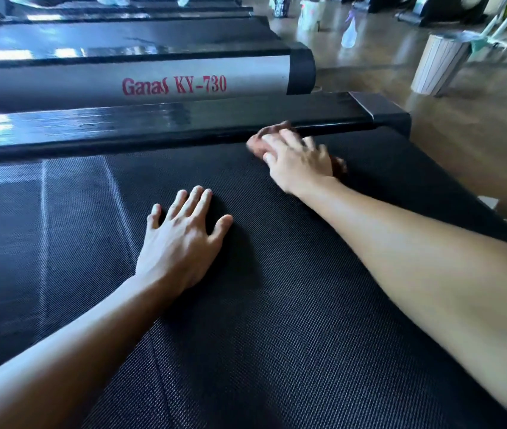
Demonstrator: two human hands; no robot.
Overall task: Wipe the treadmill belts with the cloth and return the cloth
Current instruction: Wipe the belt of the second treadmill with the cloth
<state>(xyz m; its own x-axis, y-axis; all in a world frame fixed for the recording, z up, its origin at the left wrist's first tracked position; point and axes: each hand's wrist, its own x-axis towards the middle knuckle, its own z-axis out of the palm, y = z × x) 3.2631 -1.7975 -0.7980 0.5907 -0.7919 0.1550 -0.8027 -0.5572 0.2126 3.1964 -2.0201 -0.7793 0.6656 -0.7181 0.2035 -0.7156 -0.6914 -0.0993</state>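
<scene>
A black textured treadmill belt (277, 305) fills the lower view. My right hand (298, 159) reaches to the belt's far edge and presses a brownish-red cloth (269, 133) against it, right beside the glossy black side rail (153, 128). The cloth is mostly hidden under the hand, and the hand is blurred. My left hand (181, 239) lies flat on the middle of the belt, fingers spread and straight, holding nothing.
Beyond the rail stands another treadmill with a silver side panel (153, 85) and more belts behind it. On the brown floor at the right are a pale ribbed bin (437, 68), a spray bottle (349, 34) and a white container (309, 13).
</scene>
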